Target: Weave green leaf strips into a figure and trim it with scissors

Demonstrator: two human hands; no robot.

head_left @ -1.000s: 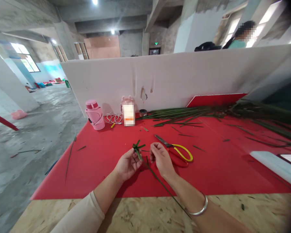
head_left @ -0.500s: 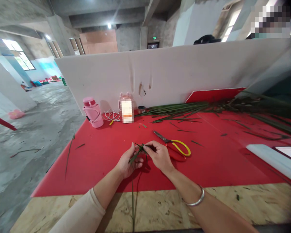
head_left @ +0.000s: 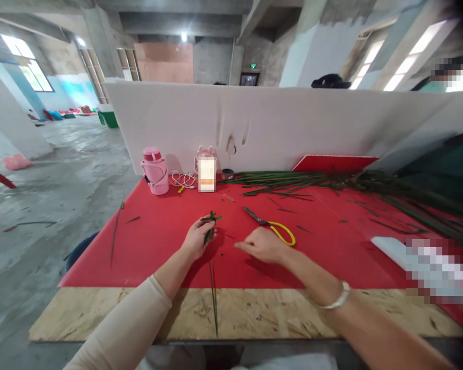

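My left hand [head_left: 198, 235] is closed on a small knotted piece of green leaf strips [head_left: 212, 218], held just above the red table covering. Short strip ends stick out at its top, and a folded part lies along my fingers. My right hand [head_left: 264, 245] is apart from it, low over the red surface and smeared by motion. Its fingertips point left, and whether they pinch anything is unclear. Right beside that hand lies a pair of scissors [head_left: 259, 217], blades towards the back left. The yellow handle loop shows; the other handle is hidden behind my hand.
Long green leaves [head_left: 285, 178] are heaped along the back right, with scraps scattered around. A pink bottle [head_left: 155, 172], a white cable [head_left: 182, 178] and a small round tin [head_left: 227, 173] stand by the white partition [head_left: 170, 118]. Two thin strips [head_left: 213, 293] cross the bare board edge [head_left: 119, 313].
My right hand has let go of the knotted leaf piece and moved right, covering the scissors' red handle. My left hand keeps the piece, now turned more upright. The view has shifted slightly.
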